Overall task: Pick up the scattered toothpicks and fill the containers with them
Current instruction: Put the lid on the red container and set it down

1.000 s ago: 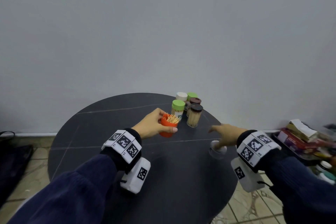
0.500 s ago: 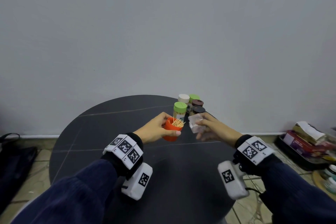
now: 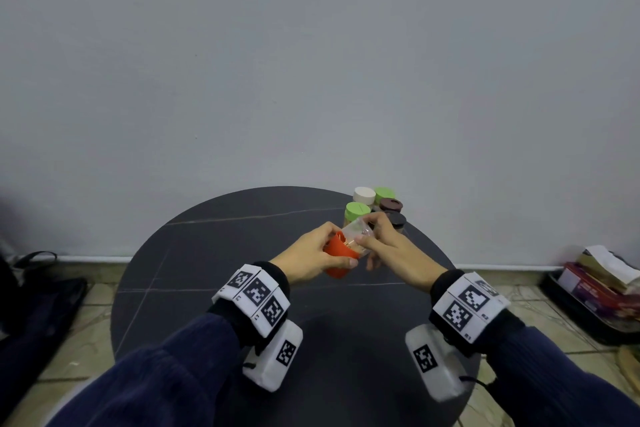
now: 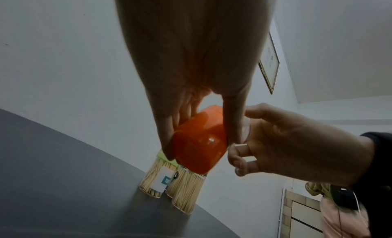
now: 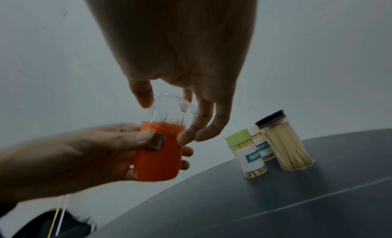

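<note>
Right wrist view: the left hand (image 5: 91,151) grips the orange toothpick holder (image 5: 158,157) upright above the worktop (image 5: 275,199), while the right hand (image 5: 186,84) pinches the clear cap (image 5: 169,107) directly over its mouth, axes nearly aligned for pressing down.

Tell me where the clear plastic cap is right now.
In the right wrist view, the clear plastic cap sits over the toothpick tips atop the orange plastic container, held by the right hand, left of the capped jars.
</note>
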A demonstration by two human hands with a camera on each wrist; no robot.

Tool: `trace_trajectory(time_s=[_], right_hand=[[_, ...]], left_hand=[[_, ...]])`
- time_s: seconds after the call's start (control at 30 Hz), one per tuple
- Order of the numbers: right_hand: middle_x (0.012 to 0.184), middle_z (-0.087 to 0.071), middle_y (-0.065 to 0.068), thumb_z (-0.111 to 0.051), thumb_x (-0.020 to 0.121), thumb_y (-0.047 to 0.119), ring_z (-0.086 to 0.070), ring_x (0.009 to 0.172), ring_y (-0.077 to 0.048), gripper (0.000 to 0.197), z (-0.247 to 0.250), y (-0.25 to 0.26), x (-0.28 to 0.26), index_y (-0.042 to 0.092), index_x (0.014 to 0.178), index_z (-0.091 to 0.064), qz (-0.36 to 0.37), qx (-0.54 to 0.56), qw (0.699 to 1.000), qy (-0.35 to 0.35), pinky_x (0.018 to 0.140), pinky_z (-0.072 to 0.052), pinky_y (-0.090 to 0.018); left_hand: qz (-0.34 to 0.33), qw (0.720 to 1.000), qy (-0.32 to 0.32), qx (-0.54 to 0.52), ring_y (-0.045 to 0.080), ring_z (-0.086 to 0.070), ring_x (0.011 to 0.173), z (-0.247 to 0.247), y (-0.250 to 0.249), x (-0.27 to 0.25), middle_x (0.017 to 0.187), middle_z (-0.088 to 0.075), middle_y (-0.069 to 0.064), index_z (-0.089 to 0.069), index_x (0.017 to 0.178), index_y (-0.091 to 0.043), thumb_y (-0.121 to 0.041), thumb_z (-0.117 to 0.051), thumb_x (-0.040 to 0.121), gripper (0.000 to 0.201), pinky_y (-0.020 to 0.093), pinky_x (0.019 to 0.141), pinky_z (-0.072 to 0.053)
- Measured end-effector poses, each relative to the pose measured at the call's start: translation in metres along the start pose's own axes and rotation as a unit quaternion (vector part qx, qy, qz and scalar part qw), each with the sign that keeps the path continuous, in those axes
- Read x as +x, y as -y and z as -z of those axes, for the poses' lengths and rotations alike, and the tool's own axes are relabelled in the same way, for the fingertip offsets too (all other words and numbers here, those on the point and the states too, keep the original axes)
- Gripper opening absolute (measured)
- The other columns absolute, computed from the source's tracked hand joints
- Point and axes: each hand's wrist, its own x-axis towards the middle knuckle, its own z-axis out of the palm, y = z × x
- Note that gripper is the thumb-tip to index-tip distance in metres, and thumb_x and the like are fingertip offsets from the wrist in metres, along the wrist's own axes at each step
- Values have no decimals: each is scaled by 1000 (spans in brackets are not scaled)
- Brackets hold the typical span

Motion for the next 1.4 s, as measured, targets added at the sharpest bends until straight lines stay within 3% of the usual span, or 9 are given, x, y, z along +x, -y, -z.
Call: trace_trajectory(time_s=[0.2, 0.37, 0.57, 0.8, 1.1, 1.17, 1.27, 1.4], right_hand=[[82, -53, 11, -42, 98, 27, -53, 65, -10, 27, 0, 7, -7, 20, 122, -31, 52, -50, 997, -5, 61, -43, -9], [91, -52, 10, -44, 97, 24, -52, 67, -4, 29, 1, 7, -9, 20, 123, -32, 81, -47, 996, -13, 65, -45, -13], [102, -53, 11, -47, 96, 28, -53, 76, 12, 29, 1, 1, -6, 26, 122, -34, 120, -73, 990, 0, 70, -42, -9], [114, -55, 3, -47, 95, 31, -56, 96, -4, 32, 2, -5, -3, 29, 125, -36, 122, -62, 990, 18, 78, -44, -15], [122, -51, 6, -49, 93, 36, -54, 98, 1, 47, 10, -3, 2, 22, 136, -35, 120, -98, 984, 84, 79, -43, -15], [126, -52, 4, -49, 91, 39, -54, 110, -7, 50, 9, -3, 3, 21, 136, -35, 126, -96, 984, 85, 89, -47, -23], [126, -54, 0, -49, 92, 39, -55, 113, -14, 49, 5, -6, 6, 22, 136, -35, 119, -100, 985, 74, 97, -46, -38], [126, -53, -2, -52, 93, 31, -54, 112, -16, 48, -4, -2, 10, 20, 136, -35, 116, -112, 986, 52, 98, -45, -37]], left_hand=[[-11, 1000, 10, 13, 21, -55, 110, 0, -3, -1, 119, -58, 6, -48, 115, -20, -27, -68, 84, 37, 34, 95, -47], [-14, 1000, 14, 1, 22, -56, 110, 1, -2, -2, 118, -59, 7, -51, 117, -17, -29, -69, 84, 40, 40, 99, -46], [-10, 999, 30, -4, 20, -58, 108, 4, -3, -3, 115, -62, 7, -53, 116, -16, -28, -69, 83, 38, 37, 98, -47], [-8, 1000, 17, 0, 20, -61, 106, 3, -4, -4, 113, -64, 6, -55, 114, -13, -26, -72, 81, 39, 32, 92, -49], [-15, 996, -15, 88, 16, -60, 99, 3, -7, -10, 107, -64, 3, -59, 113, -14, -34, -78, 73, 48, 28, 86, -51], [-18, 995, -37, 90, 15, -60, 100, 4, -8, -10, 107, -65, 1, -61, 111, -14, -35, -81, 69, 52, 29, 88, -51], [-19, 993, -73, 94, 13, -62, 97, 6, -8, -9, 103, -67, 1, -64, 106, -12, -34, -84, 65, 51, 30, 87, -53], [-23, 989, -101, 106, 14, -63, 89, 7, -8, -11, 96, -68, 1, -64, 101, -11, -32, -84, 65, 46, 29, 80, -54]])
